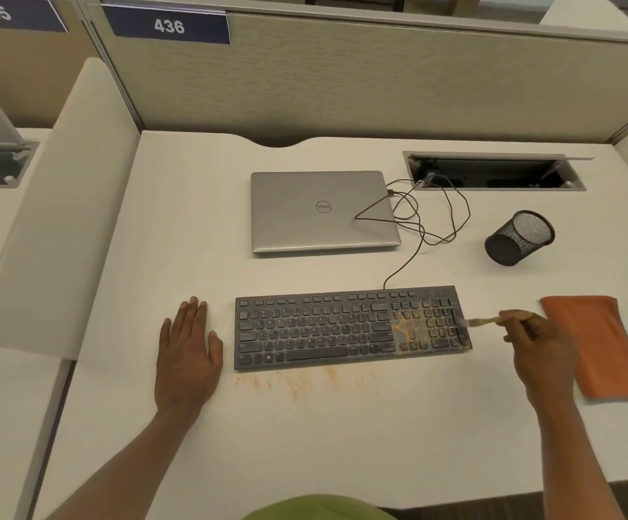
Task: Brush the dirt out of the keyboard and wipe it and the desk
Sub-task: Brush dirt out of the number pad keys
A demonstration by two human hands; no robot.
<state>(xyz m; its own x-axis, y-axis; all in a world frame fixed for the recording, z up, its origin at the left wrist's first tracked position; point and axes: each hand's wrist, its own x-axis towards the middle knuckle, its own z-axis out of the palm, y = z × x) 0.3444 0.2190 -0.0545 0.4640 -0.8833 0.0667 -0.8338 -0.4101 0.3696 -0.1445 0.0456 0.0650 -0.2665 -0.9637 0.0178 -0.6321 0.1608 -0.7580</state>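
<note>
Observed: a dark grey, flat, full-size plastic keyboard [350,326] lies on the white laminate desk [305,444] directly between the two hands, its long axis running from one hand to the other. The left hand [188,350] lies flat, palm down and fingers straight, on the desk just beside the keyboard's left end. A narrow strip of desk shows between thumb and casing, so it holds nothing and does not steady the board. The right hand [537,354] is just beyond the keyboard's right end, its fingers curled round the handle of a small wooden-handled brush [492,320]. The brush's pale bristle end points toward the left hand and reaches the outer edge of the number pad. The bristles are blurred, and contact with the keys cannot be confirmed. The orange powdery dirt [406,326] is concentrated at the right-hand end, between the letter block and the number pad, well away from the left hand. A fainter scatter of the same orange residue [297,384] marks the desk along the keyboard's near edge, between the two forearms. A folded orange cloth [597,343] lies flat on the far side of the right hand, away from the keyboard, untouched. Assessment: the brushing stage is in hand and wiping has not begun. The right hand is nearer to the soiled keys, so strokes would best run in line with the brush, across the number pad.
</note>
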